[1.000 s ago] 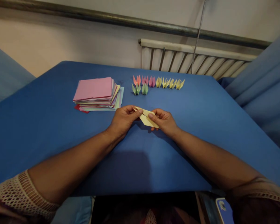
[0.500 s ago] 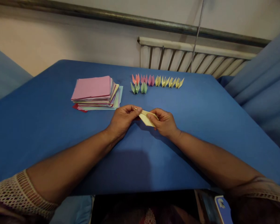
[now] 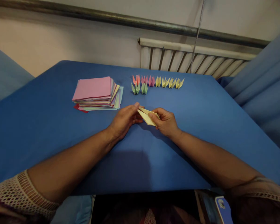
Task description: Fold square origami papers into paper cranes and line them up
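Note:
A folded piece of pale yellow paper (image 3: 145,117), long and pointed at its left end, is held just above the blue table. My right hand (image 3: 165,122) pinches its right part, thumb on top and fingers underneath. At the pointed end, my left hand (image 3: 127,118) has its thumb raised apart from its loosely curled fingers. Its thumb tip is close beside the paper's tip; whether they touch is hard to tell. Beyond the hands stand several small folded paper pieces with upright points: yellow ones (image 3: 165,82), pink ones (image 3: 151,81), an orange one (image 3: 136,79) and green ones (image 3: 144,88).
To the left, a thick stack of coloured paper (image 3: 92,88) lies with pink on top. The blue tablecloth (image 3: 189,174) covers the table. Behind it are a radiator (image 3: 168,45), a horizontal pipe (image 3: 121,20) and a hanging cord. Blue curtains (image 3: 266,77) flank the table.
My left thumb has lifted off the paper and its grip has loosened, baring the pointed end. My right hand keeps its hold, with the paper shifted slightly right.

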The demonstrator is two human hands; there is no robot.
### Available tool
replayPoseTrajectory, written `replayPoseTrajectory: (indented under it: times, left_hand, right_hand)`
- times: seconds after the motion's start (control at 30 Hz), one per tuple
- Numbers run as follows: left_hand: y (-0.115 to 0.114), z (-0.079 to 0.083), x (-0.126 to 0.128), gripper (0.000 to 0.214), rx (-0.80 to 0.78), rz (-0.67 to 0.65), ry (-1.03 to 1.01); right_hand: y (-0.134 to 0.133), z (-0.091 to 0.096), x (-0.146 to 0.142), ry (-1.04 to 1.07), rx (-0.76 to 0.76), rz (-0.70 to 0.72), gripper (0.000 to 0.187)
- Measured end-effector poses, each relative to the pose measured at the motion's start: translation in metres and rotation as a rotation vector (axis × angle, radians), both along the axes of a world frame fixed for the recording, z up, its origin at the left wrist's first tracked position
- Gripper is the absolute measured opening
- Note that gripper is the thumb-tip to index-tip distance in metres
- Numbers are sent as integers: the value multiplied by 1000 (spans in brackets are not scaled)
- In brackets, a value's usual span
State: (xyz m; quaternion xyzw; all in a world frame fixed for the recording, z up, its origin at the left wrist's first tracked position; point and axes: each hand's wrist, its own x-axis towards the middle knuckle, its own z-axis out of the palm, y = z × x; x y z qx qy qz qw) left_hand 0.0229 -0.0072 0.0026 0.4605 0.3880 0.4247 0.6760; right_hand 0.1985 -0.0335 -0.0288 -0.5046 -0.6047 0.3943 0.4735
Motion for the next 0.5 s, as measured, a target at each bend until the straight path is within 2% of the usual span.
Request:
replayPoseTrajectory:
  times: [0.17,0.27,0.37,0.5]
  left_hand:
    - [-1,-2,1,34,106,-57,150]
    - [1,-3,0,31,99,23,174]
    - [3,-3,-2,31,82,92,176]
    - [5,-4,-3,32,79,113,198]
  right_hand:
    - [-1,4,-1,12,-24,56,33]
    - [4,5,0,94,-110,98,35]
    - [11,6,3,171,-170,80,37]
    - [16,9,9,201,-205,74,35]
